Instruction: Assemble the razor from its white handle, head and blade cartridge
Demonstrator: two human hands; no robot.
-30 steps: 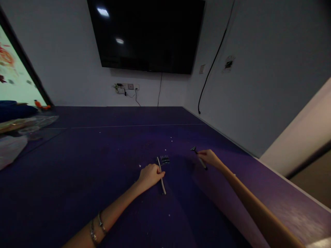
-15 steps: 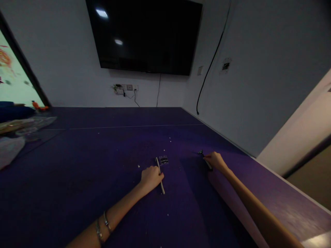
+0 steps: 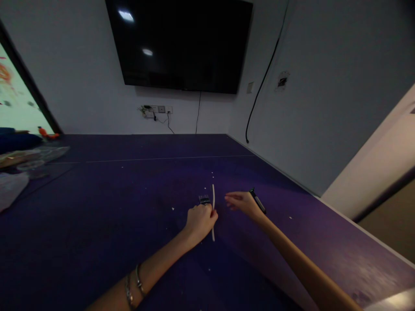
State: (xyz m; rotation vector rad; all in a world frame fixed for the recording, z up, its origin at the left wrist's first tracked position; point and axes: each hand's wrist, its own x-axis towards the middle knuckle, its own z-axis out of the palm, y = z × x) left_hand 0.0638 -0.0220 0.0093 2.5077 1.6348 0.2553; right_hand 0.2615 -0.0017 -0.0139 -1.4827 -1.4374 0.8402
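Observation:
My left hand (image 3: 201,222) is closed around a slim white stick (image 3: 213,196) and holds it nearly upright in the picture. Both ends of the stick show beyond my fist; its middle is hidden. Beside it, partly behind my knuckles, lies a small clear plastic piece with dark strips (image 3: 204,199). My right hand (image 3: 244,204) is open above the table, fingers stretched toward the stick but apart from it. On the tabletop just behind that hand lies a black and grey tool that looks like a razor (image 3: 259,203).
The purple table (image 3: 106,216) reaches back to the wall, with small white scraps scattered on it. Plastic bags (image 3: 13,188) and an orange object (image 3: 47,134) are at the far left. A television (image 3: 181,47) and a dangling black cable (image 3: 259,93) are on the walls.
My right hand has let go of the razor-like tool and moved left, fingers opening. My left hand has shifted right with the white stick, turning it more upright.

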